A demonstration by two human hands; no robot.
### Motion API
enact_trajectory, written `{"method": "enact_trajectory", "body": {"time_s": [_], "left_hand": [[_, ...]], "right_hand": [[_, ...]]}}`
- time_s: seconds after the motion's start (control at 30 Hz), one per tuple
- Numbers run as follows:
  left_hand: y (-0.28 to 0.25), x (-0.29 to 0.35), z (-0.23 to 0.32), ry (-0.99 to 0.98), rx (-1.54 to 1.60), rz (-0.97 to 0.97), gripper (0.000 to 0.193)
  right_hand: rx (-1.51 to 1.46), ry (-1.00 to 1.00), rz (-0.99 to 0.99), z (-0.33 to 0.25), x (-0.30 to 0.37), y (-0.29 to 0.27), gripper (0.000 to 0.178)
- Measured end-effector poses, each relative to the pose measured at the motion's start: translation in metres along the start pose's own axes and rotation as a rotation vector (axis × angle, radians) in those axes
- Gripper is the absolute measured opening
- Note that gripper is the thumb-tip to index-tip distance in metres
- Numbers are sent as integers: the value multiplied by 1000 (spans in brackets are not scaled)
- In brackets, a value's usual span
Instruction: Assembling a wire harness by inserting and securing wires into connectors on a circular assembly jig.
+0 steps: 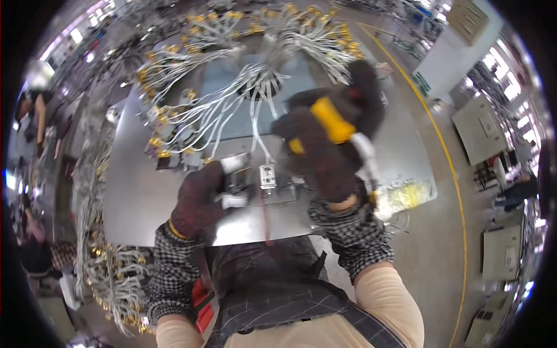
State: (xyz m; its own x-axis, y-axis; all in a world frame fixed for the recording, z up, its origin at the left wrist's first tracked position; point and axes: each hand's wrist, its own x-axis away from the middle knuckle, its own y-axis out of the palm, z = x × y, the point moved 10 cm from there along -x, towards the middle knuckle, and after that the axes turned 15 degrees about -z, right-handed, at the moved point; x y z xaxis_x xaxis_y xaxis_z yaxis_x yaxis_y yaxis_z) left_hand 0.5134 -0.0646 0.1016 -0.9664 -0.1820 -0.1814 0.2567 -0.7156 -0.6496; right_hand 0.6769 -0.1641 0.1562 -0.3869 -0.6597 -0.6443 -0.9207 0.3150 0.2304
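Note:
My right hand (331, 165), in a dark glove with pale fingertips, is closed around a black and yellow cordless drill (333, 119), which motion smears. The drill's bit cannot be made out. To the left, my left hand (200, 194) wears a dark red glove with white fingertips. Its thumb and fingers are spread apart beside a small dark fixture on the metal tabletop (133, 191). Between my hands lies a small silver connector block (267, 176). White cables (255, 124) run from it up to a large bundle. A thin reddish strip hangs below the block.
A grey-blue panel (226, 98) with a dark round hole carries the cable bundle. Yellow-tipped connectors (156, 142) ring its far side. More white harnesses (119, 284) hang at the left. Yellow scraps (406, 197) lie at the right corner. Another person (40, 116) is at far left.

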Motion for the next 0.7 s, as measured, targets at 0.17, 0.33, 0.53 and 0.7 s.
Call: {"method": "enact_trajectory", "body": {"time_s": [0.17, 0.33, 0.53, 0.7], "left_hand": [[1, -28, 47, 170, -308, 129, 68], [-10, -15, 14, -159, -212, 23, 70], [13, -41, 25, -44, -174, 0, 60], [11, -41, 14, -184, -244, -158, 62]], "right_hand": [[170, -210, 203, -87, -25, 22, 66], [251, -319, 77, -87, -26, 16, 67], [141, -359, 138, -75, -20, -13, 71], [17, -330, 63, -77, -23, 26, 72]]}}
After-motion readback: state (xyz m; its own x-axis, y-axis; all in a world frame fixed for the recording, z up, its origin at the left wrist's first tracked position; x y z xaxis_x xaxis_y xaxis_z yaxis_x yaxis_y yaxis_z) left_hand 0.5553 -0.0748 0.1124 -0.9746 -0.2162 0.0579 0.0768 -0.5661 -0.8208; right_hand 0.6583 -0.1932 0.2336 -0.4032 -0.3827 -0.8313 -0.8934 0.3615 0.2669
